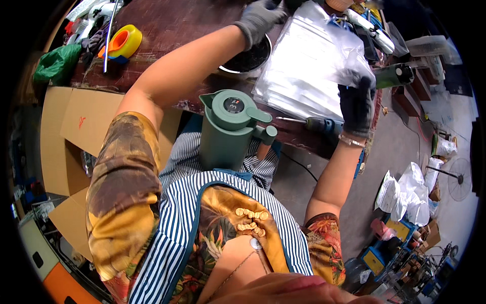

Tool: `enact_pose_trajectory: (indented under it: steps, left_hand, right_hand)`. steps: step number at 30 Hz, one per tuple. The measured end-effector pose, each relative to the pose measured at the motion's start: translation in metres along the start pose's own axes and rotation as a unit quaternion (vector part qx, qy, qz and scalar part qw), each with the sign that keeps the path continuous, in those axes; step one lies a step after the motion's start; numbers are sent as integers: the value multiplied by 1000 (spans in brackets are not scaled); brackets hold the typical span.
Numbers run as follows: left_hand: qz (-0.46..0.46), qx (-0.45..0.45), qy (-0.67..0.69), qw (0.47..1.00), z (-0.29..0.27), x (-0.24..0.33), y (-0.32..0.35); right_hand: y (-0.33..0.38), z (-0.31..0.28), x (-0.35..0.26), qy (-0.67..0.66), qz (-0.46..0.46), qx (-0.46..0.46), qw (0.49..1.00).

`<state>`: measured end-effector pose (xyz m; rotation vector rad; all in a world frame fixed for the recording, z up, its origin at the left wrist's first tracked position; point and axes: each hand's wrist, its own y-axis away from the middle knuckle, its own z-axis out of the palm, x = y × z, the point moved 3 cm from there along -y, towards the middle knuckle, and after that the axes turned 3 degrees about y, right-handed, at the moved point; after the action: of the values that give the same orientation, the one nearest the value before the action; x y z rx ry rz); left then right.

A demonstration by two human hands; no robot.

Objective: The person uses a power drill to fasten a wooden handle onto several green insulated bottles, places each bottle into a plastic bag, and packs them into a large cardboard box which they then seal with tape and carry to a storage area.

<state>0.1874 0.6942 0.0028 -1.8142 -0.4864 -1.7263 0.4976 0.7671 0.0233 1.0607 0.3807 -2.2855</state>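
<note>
A green insulated jug [228, 129] with a spout and handle stands upright in my lap, against the table edge. My left hand [258, 19], in a grey glove, reaches into a round metal bowl [253, 58] of dark small parts on the table. My right hand [357, 104], in a dark glove, pinches the corner of a clear plastic bag from the stack of clear plastic bags [309, 61] lying on the table. A power screwdriver [314, 123] lies at the table edge just below the right hand.
The dark wooden table [172, 25] carries a yellow tape dispenser [122, 41] at the left. Flattened cardboard boxes [66, 131] lie on the floor at the left. White plastic bags [407, 195] and a fan [458, 177] are on the floor at the right.
</note>
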Motion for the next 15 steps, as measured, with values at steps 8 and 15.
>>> enact_pose_trajectory:
  steps: [8, 15]
  left_hand:
    - [120, -154, -281, 940, -99, 61, 107]
    - [218, -65, -119, 966, -71, 169, 189]
  right_hand:
    - [48, 15, 52, 44, 110, -15, 993]
    - [37, 71, 38, -24, -67, 55, 996]
